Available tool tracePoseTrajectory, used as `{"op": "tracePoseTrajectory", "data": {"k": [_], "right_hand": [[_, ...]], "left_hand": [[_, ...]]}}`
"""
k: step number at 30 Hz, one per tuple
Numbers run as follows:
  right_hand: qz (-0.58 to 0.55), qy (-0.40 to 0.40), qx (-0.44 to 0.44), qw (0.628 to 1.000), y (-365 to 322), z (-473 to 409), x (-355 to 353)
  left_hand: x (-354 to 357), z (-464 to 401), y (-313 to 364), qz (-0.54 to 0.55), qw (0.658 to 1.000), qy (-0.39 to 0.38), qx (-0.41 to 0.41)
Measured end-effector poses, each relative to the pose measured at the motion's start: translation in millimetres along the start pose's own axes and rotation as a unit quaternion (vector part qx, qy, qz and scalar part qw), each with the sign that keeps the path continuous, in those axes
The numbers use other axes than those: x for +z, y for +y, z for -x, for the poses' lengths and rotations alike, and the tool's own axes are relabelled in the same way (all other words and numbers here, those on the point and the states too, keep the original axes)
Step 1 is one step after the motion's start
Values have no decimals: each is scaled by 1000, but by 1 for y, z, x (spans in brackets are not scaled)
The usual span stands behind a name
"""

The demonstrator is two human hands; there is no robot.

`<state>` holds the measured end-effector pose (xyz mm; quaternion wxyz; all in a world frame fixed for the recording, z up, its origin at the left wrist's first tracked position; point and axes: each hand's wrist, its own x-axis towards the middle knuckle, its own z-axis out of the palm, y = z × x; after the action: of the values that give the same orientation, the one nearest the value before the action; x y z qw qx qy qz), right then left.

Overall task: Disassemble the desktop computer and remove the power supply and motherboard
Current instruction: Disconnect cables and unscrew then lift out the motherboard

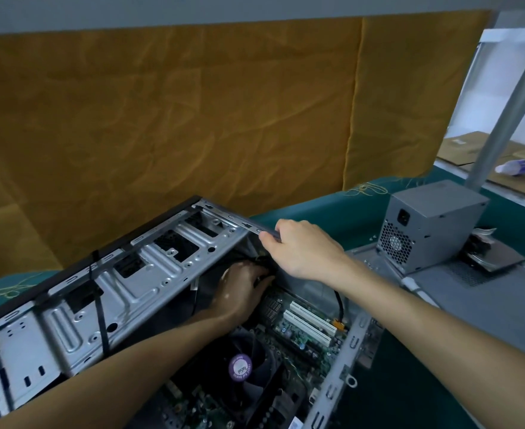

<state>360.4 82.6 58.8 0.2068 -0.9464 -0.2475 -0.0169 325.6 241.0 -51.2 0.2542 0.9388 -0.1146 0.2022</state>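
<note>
Inside the open computer case (149, 274), the motherboard (289, 335) lies on the case floor with its fan (239, 366) near the viewer. The left hand (239, 289) reaches deep among black cables (264, 261); whether it pinches one I cannot tell. The right hand (301, 249) curls round the case's far rim, steadying it. The power supply (428, 227) already stands out to the far right. A tug on a cable not yet unplugged could likely strain a board connector.

One computer case (137, 274), one power supply (428, 224), one motherboard (298, 339), two white slots (310, 320), one fan (239, 366).
</note>
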Motion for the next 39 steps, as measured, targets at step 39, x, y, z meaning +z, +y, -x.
{"op": "tracePoseTrajectory", "data": {"k": [39], "right_hand": [[29, 2, -18, 999, -1, 6, -2]], "left_hand": [[-2, 0, -3, 45, 999, 2, 20]]}}
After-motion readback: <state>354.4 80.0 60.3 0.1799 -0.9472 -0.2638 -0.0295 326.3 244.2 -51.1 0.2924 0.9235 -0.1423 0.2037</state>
